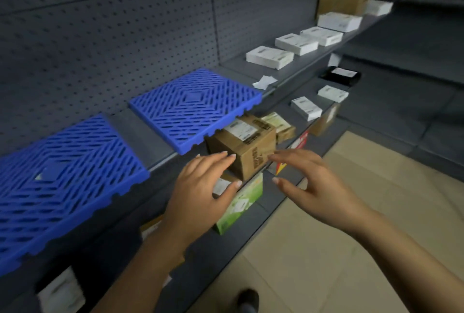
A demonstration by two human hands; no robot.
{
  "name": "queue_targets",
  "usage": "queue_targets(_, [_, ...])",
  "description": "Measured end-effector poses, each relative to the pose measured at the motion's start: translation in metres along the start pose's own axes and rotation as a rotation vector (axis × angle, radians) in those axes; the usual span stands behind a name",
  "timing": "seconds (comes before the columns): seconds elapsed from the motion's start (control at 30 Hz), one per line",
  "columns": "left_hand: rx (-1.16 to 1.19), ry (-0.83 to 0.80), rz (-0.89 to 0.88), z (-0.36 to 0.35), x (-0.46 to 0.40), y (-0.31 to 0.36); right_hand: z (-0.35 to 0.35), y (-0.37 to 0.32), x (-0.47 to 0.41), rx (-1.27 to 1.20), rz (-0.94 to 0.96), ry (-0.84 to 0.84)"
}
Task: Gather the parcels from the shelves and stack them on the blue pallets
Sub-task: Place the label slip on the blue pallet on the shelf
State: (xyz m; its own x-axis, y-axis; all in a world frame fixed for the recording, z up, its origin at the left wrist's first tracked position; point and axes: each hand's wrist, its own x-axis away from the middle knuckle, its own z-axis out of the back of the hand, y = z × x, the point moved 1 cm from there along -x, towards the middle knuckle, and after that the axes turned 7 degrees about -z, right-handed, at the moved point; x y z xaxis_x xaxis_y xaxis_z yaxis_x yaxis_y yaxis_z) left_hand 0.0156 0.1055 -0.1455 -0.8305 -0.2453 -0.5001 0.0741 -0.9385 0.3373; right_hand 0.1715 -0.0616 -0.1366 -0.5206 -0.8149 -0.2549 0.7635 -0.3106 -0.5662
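Two blue slatted pallets lie on the upper shelf, one at the left (62, 174) and one in the middle (198, 106); both carry nothing. On the shelf below stands a brown cardboard parcel (251, 144) with a white label, sitting on top of a green box (241, 204). My left hand (200, 192) hovers open at the parcel's left side, fingertips near its edge. At the parcel's right side my right hand (308, 182) is open with fingers spread. Neither hand holds anything.
Several white boxes (270, 57) and a brown carton (344, 1) line the upper shelf to the right. White boxes (306, 108), a black parcel (340, 76) and small tan boxes (278, 124) sit on the lower shelf. Beige floor tiles (326, 262) lie at the right, and a shoe (248, 300) shows below.
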Motion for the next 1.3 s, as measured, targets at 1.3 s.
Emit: queue_targets(1.3, [-0.365,-0.093,0.165,-0.180,-0.334,-0.110,0.027,0.267,-0.378,-0.028,0.323,-0.297])
